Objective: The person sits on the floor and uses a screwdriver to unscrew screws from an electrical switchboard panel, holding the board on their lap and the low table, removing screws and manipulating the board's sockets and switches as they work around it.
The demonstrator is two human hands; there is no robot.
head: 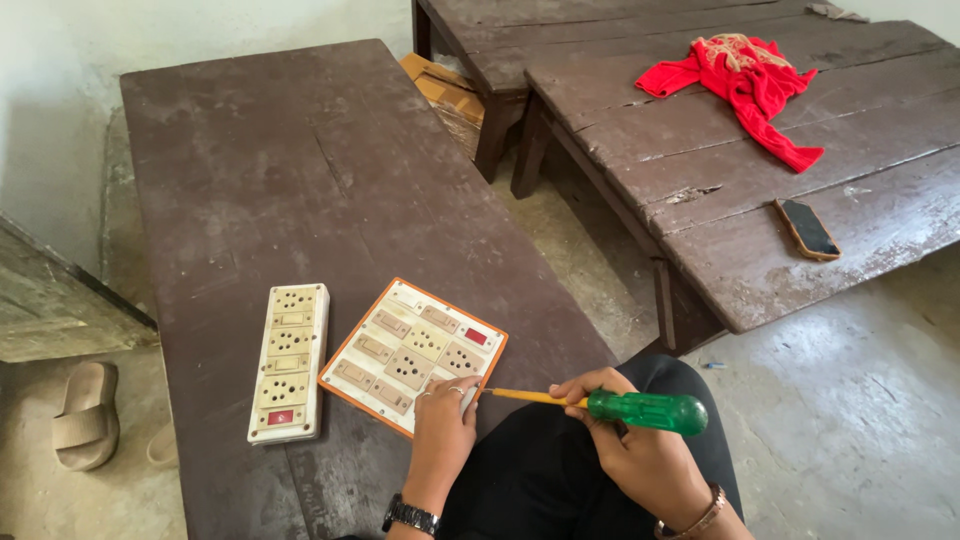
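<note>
The left hand pins the near corner of the square board flat on the bench, fingers curled and perhaps steadying the tip, while the right hand is closed round the green-handled screwdriver aimed at that corner.
</note>
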